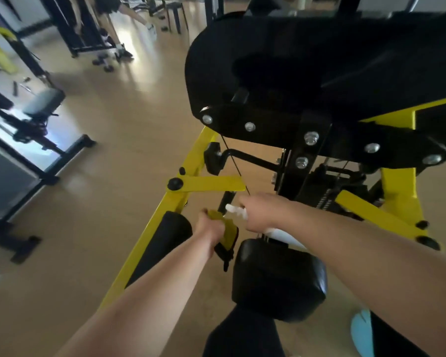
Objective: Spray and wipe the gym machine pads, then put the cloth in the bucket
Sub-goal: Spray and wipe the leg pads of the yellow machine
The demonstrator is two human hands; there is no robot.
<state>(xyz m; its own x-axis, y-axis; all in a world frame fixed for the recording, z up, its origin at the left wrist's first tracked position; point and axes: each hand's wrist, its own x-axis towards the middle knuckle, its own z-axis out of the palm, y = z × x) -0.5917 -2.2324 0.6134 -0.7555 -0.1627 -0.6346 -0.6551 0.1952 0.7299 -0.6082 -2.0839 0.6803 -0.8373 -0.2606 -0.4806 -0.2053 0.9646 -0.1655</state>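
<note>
My left hand (210,229) grips a yellow cloth (225,224) low down, between two black roller pads. One roller pad (162,243) lies along the yellow frame to the left, the other roller pad (278,276) sits just right of the cloth. My right hand (259,213) holds a white spray bottle (236,210), nozzle pointing left toward the cloth. The bottle's body shows below my wrist. A large black pad (307,63) of the machine fills the upper right.
The machine's yellow frame (186,161) runs diagonally past my arms, with a black bolted bracket (319,135) above. Other gym machines stand at left on the wooden floor. A person bends over dumbbells at top left. A light blue object (359,328) shows at bottom right.
</note>
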